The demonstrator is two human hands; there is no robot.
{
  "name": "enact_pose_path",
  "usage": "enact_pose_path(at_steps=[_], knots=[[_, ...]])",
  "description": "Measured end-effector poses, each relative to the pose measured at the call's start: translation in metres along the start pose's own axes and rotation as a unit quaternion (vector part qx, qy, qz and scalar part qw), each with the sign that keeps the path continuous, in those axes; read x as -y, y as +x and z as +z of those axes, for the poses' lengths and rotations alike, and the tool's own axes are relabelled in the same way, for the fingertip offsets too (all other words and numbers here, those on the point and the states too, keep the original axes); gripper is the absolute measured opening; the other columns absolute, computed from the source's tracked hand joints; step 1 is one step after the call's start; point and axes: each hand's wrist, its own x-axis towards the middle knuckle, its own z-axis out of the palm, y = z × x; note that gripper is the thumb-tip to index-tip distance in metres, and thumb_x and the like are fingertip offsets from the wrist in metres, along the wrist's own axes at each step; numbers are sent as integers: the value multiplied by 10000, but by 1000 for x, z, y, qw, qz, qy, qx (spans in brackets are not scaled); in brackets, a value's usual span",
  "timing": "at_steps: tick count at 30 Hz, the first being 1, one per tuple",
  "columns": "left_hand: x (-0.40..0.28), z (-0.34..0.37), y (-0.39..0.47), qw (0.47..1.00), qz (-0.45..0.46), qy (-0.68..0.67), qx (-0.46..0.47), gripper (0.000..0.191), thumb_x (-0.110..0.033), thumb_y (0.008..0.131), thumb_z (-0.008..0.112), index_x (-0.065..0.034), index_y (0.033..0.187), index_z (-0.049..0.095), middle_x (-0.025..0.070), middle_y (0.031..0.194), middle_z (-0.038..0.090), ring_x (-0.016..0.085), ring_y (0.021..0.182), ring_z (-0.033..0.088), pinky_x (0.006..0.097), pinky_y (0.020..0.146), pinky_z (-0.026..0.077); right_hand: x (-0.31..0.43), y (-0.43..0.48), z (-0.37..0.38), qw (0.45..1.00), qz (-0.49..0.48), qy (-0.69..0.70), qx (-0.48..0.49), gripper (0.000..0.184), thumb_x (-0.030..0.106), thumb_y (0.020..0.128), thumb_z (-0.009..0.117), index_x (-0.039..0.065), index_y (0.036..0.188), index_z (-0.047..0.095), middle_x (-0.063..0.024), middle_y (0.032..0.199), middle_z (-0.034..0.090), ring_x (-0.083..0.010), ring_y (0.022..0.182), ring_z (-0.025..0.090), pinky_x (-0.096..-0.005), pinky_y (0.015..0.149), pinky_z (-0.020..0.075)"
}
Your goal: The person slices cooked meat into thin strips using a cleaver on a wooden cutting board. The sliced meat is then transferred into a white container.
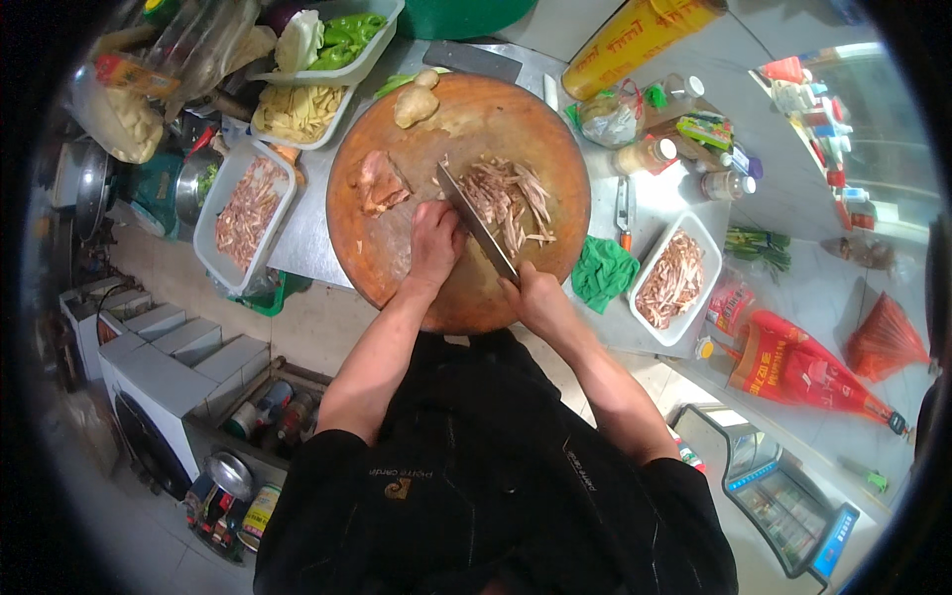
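Note:
A kitchen cleaver is held by its handle in my right hand, its blade slanting up and left across a round wooden chopping board. My left hand lies on the board with curled fingers against the left side of the blade; whether meat is under them is hidden. Right of the blade lies a heap of meat strips. One larger piece of meat rests on the board's left part. Ginger root sits near the board's far edge.
Plastic tubs of cut meat stand left and right of the board. Beside the right tub are a green cloth and an orange-handled peeler or similar tool. Sliced pale food, green peppers and seasoning bottles stand farther back.

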Motion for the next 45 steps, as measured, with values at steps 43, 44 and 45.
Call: enact_pose_path(at_steps=[43, 44, 45], knots=[[6, -16, 8, 988, -131, -68, -33, 199, 85, 746, 626, -13, 918, 647, 136, 979, 632, 347, 868, 617, 383, 756, 531, -16, 27, 1, 1000, -1, 16, -2, 357, 348, 932, 651, 7, 1023, 592, -293, 823, 678, -498, 836, 656, -572, 745, 520], [4, -17, 8, 988, -126, -63, -58, 163, 92, 795, 601, -15, 911, 642, 138, 942, 639, 312, 819, 646, 366, 715, 529, -19, 22, 0, 999, -5, 36, -29, 364, 352, 948, 641, -2, 1018, 588, -295, 809, 669, -472, 773, 666, -533, 716, 532], [-1, -22, 5, 980, -170, -87, -53, 144, 83, 815, 603, -16, 910, 645, 125, 953, 650, 297, 827, 651, 365, 723, 529, -19, 17, -4, 997, 14, 76, -21, 367, 350, 956, 633, -8, 1020, 581, -283, 799, 667, -448, 751, 668, -514, 706, 535]])
